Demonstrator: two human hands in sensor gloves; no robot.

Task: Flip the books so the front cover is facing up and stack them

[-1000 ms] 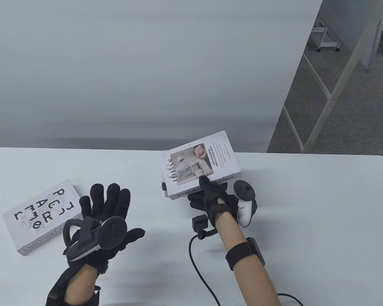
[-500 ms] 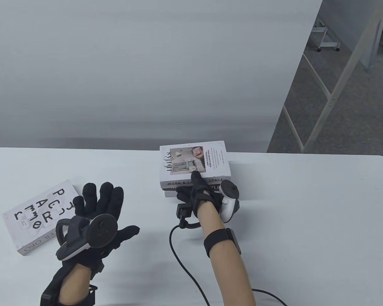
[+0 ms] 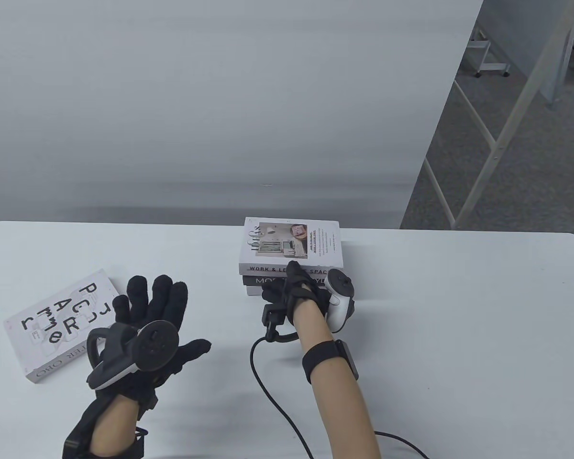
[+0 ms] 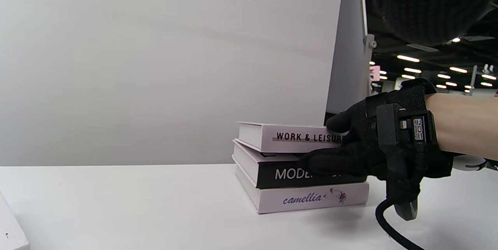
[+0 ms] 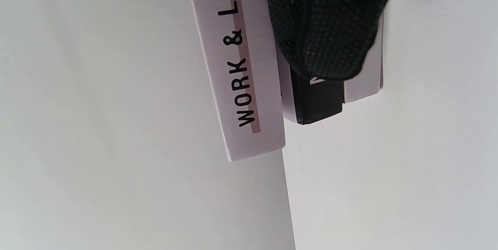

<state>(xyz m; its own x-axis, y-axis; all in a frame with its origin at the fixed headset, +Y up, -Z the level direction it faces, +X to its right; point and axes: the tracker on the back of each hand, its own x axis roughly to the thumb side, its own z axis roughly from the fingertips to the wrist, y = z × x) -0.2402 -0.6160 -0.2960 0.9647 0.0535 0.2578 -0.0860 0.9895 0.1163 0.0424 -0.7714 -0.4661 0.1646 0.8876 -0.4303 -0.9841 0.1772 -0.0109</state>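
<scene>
Three books sit stacked near the tabletop's far edge, about midway along it. On top lies the "WORK & LEISURE" book (image 3: 291,244), flat with its illustrated cover up, long axis running along the far edge, spine facing the near edge. Under it is the black-spined "MODE..." book (image 4: 288,172), and at the bottom the "camellia" book (image 4: 311,198), their spines facing the same way. The right hand (image 3: 299,291) rests against the stack's near side, thumb on the top cover's near edge, fingers curled over the spines; it covers the ends of both upper titles, and how firmly it grips cannot be told. In the right wrist view the glove blocks most of the stack, leaving only "WORK & LE" readable. The left hand (image 3: 148,325) hovers spread wide over the tabletop's near-left part, fingers splayed, holding nothing. Just beside it, toward the left edge, the white lettered book (image 3: 62,327) lies flat and skewed, long axis diagonal, cover lettering up, its spine text partly hidden behind the left-hand tracker (image 3: 134,349).
</scene>
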